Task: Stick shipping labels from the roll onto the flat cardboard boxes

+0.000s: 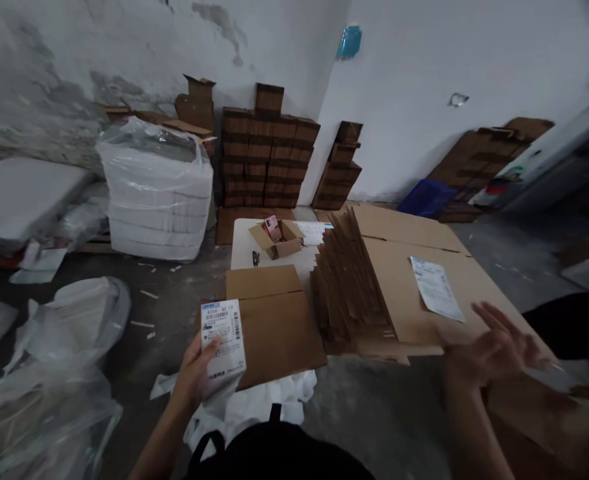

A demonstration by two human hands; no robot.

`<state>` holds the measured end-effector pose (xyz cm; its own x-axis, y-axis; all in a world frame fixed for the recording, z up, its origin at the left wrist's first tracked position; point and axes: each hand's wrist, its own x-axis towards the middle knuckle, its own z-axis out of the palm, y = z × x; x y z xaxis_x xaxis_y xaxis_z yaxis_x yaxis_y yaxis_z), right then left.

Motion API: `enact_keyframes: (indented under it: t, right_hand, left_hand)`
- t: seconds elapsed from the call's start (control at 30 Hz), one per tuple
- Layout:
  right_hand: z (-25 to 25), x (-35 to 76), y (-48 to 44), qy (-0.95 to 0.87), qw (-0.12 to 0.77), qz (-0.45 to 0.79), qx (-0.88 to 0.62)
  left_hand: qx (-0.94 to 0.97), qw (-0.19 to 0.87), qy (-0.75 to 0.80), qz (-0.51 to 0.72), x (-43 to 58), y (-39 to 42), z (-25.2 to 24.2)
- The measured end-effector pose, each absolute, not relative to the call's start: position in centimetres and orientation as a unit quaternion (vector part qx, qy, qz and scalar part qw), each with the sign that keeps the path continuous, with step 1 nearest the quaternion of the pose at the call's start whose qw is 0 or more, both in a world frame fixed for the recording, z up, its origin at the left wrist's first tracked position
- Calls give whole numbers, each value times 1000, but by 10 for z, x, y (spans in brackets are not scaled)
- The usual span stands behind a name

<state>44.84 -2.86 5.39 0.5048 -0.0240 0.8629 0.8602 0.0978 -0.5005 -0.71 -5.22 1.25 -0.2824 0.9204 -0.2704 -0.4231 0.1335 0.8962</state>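
Observation:
My left hand (pixel 197 363) grips a printed shipping label (pixel 227 337), perhaps several sheets, with the thumb lying over the front. Behind it lies a flat brown cardboard box (pixel 279 333) on the white table (pixel 241 247). To the right leans a thick stack of flattened cardboard boxes (pixel 351 273), and on its top sheet sits another shipping label (pixel 438 290). Just below and right of that label hovers my right hand (pixel 497 350), somewhat blurred, its fingers spread and nothing seen in them.
A small open carton (pixel 281 243) with a pink phone stands at the table's back, near a dark object (pixel 255 259). Wrapped white stacks (pixel 154 193) and plastic bags (pixel 64 373) fill the left floor. Brown cartons (pixel 269 157) line the wall; a blue bin (pixel 427 198) stands right.

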Motion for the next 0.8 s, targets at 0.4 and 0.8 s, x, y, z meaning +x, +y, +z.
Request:
enact_keyframes:
  t: [0.4, 0.8]
  right_hand:
    - [87, 475, 34, -473, 602, -312, -563]
    - [51, 194, -32, -707, 473, 332, -407]
  left_hand:
    - [262, 534, 530, 605, 4, -50, 8]
    - [477, 506, 550, 462, 14, -63, 3]
